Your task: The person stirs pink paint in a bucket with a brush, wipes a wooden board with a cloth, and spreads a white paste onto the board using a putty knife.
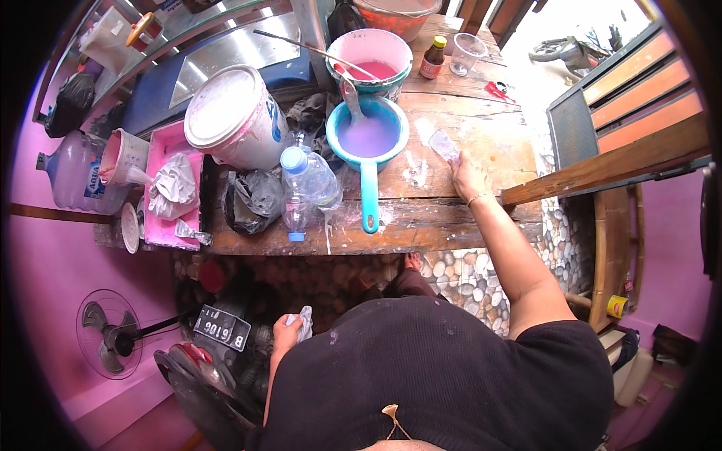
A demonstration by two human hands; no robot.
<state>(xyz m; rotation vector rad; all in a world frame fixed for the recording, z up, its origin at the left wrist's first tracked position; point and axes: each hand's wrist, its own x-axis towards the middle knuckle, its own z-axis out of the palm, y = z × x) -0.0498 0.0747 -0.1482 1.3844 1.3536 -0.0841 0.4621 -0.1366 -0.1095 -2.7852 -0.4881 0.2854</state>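
On the wooden table, my right hand reaches forward, its fingers closed on the near end of a small clear plastic piece. My left hand is low beside my body, below the table edge, and grips a crumpled whitish plastic or cloth wad. A teal dipper stands left of my right hand, its handle toward me. Purple paint fills part of it, and a brush leans inside. Behind the dipper is a bucket of pink paint with a long stick across its rim.
Left of the dipper stand clear plastic bottles, a black plastic bag, a large lidded white pail and a pink tray. A small brown bottle and a clear cup sit far right. A wooden rail juts in near my right forearm.
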